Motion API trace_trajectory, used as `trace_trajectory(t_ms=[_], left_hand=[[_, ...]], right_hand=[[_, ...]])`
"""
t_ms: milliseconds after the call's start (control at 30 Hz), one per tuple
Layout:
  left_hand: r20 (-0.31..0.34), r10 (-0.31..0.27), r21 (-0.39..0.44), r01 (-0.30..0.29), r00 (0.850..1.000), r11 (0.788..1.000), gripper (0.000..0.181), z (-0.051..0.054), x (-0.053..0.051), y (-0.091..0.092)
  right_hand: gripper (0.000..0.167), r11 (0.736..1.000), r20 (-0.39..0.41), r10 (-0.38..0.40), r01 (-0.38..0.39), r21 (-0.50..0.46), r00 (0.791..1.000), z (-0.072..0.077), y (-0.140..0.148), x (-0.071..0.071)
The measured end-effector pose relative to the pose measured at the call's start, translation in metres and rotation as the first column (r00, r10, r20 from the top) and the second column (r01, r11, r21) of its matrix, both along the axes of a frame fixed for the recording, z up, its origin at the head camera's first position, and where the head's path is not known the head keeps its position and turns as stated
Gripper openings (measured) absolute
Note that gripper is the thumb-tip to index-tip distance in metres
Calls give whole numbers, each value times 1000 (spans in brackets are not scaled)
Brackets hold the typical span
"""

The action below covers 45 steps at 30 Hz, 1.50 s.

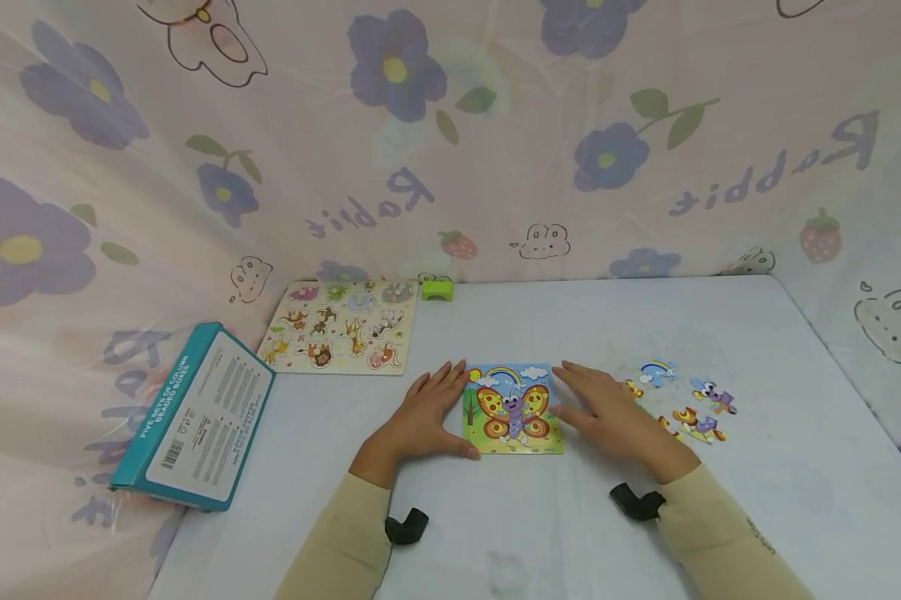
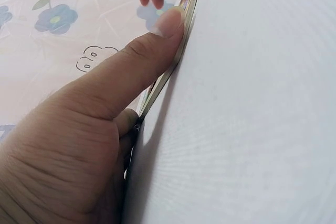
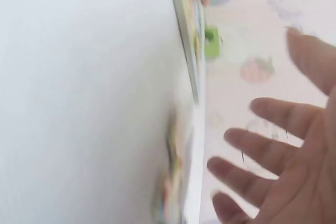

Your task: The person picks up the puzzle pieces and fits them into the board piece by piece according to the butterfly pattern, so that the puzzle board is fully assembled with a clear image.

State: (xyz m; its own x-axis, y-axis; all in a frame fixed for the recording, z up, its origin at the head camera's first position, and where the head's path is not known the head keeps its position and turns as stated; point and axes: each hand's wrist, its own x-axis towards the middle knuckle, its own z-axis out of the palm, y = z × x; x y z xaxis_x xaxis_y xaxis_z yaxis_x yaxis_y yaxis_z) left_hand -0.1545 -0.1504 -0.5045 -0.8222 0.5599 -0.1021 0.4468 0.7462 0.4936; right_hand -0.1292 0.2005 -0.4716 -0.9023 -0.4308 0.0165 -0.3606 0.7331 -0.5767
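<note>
A square butterfly jigsaw puzzle (image 1: 513, 410) lies flat on the white table, its picture whole. My left hand (image 1: 425, 417) rests along its left side, fingers extended toward the top corner and the thumb touching the lower left corner. In the left wrist view, the thumb (image 2: 152, 51) lies against the board's edge. On the other side my right hand (image 1: 608, 412) hovers with fingers spread near the puzzle's right edge; the right wrist view shows nothing in its palm (image 3: 310, 182). Loose puzzle pieces (image 1: 699, 423) lie scattered right of that hand, some partly hidden by it.
A wooden animal peg board (image 1: 337, 329) lies at the back left, with a small green block (image 1: 437, 290) beside it. A teal and white box (image 1: 202, 421) leans at the left against the printed curtain (image 1: 270, 167). The curtain surrounds the back and sides.
</note>
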Motion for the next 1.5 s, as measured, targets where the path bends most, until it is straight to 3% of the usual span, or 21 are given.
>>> trace_trajectory(t_ms=[100,200,333,433,500,567,700,733,767,800,833,933,1000,1100,1200,1267,1333,1500], left_hand=[[-4,-2,1,2,1000,1000,137,0,0,0],[-4,-3,8,3,1000,1000,137,-1,0,0],[-2,-1,12,1,1000,1000,137,-2,1,-1],[-4,-2,13,2,1000,1000,136,-1,2,-1],[-8,-4,17,4,1000,1000,136,-1,2,-1],[-7,-5,18,5,1000,1000,136,-1,2,-1],[-3,-3,18,3,1000,1000,137,0,2,-1],[-2,-2,16,2,1000,1000,137,0,2,-1],[-1,-1,15,1,1000,1000,137,0,2,-1],[-1,0,14,0,1000,1000,137,0,2,-1],[-2,1,8,-1,1000,1000,137,-1,2,-2],[-7,-1,11,1,1000,1000,137,-1,1,-2],[-7,-1,8,1,1000,1000,137,-2,1,-3],[-7,-1,11,1,1000,1000,137,-3,1,-4],[-6,-2,6,2,1000,1000,137,-3,1,-4],[-9,-4,15,4,1000,1000,137,-3,1,-4],[-7,-5,14,5,1000,1000,137,-3,1,-4],[-1,-6,19,6,1000,1000,137,-3,1,-3]], right_hand=[[68,992,26,-41,44,-115,999,4,17,-2],[60,965,52,-67,78,-249,996,8,36,-4],[51,912,31,-72,78,-403,997,8,60,-7],[53,860,12,-74,70,-505,997,4,78,-8],[57,812,7,-71,62,-580,997,2,89,-9],[62,738,24,-67,66,-671,997,0,100,-9],[71,538,92,-102,133,-833,990,-7,116,-11],[72,499,112,-130,162,-851,985,-9,119,-11],[71,497,119,-174,192,-846,978,-12,123,-11],[69,511,128,-220,226,-829,967,-15,125,-12],[66,549,128,-266,259,-795,955,-17,128,-11],[59,704,117,-344,338,-625,932,-24,134,-12],[58,779,123,-348,360,-513,930,-27,136,-14],[65,839,157,-328,364,-404,931,-29,137,-17],[72,906,112,-312,331,-262,943,-31,135,-19],[72,934,60,-304,310,-176,951,-32,134,-20],[67,946,11,-301,300,-122,954,-34,133,-20],[55,941,-37,-328,322,-106,944,-37,133,-20]])
